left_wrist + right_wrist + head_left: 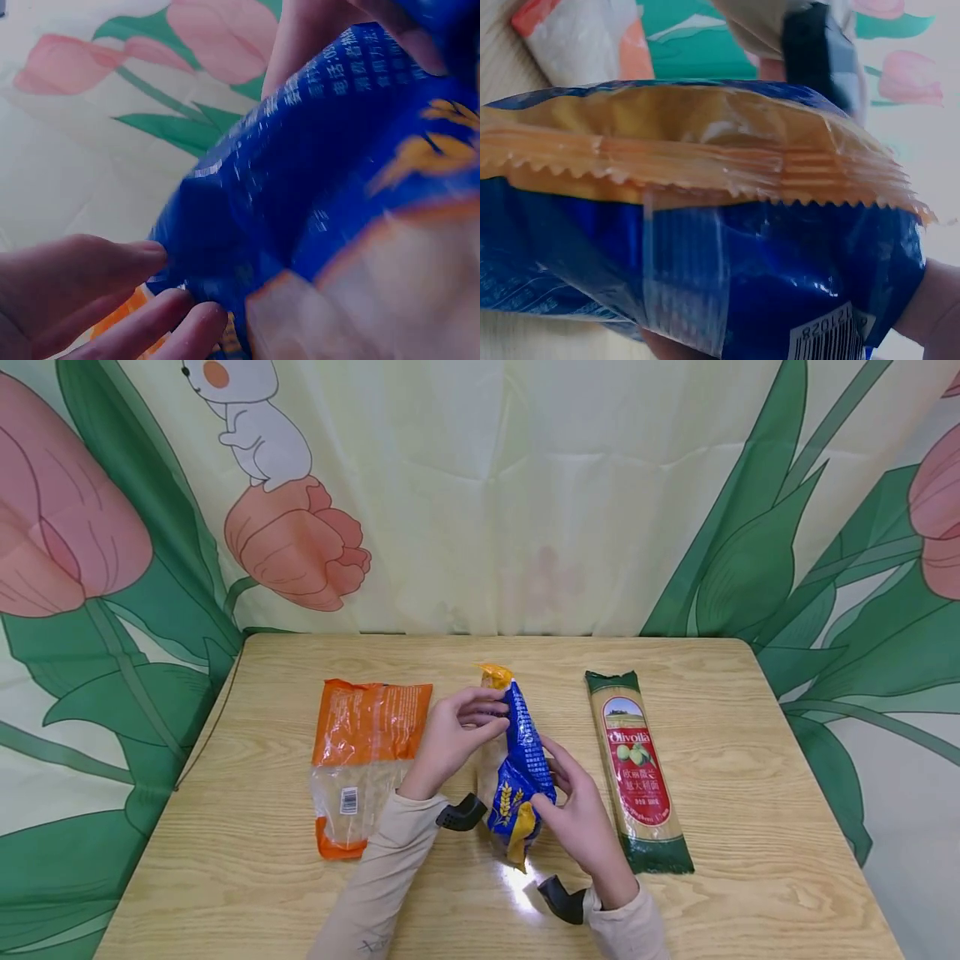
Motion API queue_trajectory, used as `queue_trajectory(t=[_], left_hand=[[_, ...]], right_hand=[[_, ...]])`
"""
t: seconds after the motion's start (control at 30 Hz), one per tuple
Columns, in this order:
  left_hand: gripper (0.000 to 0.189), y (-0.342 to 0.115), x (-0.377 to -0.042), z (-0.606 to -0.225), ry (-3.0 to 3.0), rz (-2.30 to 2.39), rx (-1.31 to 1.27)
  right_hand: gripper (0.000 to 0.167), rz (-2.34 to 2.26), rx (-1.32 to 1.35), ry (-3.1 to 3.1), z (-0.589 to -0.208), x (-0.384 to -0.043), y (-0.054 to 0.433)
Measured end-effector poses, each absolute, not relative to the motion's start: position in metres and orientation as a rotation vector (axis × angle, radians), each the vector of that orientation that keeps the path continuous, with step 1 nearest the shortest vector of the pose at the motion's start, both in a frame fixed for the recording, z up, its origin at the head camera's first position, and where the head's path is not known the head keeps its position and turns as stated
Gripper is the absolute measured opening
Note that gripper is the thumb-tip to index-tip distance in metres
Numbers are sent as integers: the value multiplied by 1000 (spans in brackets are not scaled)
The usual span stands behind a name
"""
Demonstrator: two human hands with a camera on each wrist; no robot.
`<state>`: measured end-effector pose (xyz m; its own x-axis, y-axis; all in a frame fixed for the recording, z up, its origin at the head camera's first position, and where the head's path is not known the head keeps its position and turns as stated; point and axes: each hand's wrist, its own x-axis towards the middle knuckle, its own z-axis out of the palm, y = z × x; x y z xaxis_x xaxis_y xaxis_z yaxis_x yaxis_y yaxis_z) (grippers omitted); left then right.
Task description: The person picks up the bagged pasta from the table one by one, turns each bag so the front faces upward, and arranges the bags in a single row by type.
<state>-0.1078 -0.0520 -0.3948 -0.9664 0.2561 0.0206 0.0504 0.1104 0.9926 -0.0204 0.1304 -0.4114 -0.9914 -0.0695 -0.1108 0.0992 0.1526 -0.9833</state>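
Observation:
A blue-and-yellow plastic food bag (525, 760), with wheat ears and white print, stands turned on edge mid-table. Pale contents (390, 285) show through its clear side in the left wrist view. My left hand (457, 735) is at the bag's far end, its thumb and fingertips pinching the blue edge. Lower on the right side, my right hand (581, 814) grips the bag, thumb on the near face and fingers behind. The right wrist view shows the bag's serrated yellow end seal (705, 165) and a barcode (829, 337); most right-hand fingers are hidden there.
An orange-and-clear package (371, 735) lies flat to the left. On the right lies a long spaghetti packet (637, 760) with green ends and a red label. Both rest on the wooden table (247, 877), with a flower-printed curtain (480, 527) behind its far edge.

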Motion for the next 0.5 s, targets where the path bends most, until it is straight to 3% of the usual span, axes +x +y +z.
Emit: queue_trajectory(t=[0.5], left_hand=[[37, -100, -93, -434, 2183, 2036, 35]], right_hand=[[70, -2207, 49, 2009, -420, -24, 142]])
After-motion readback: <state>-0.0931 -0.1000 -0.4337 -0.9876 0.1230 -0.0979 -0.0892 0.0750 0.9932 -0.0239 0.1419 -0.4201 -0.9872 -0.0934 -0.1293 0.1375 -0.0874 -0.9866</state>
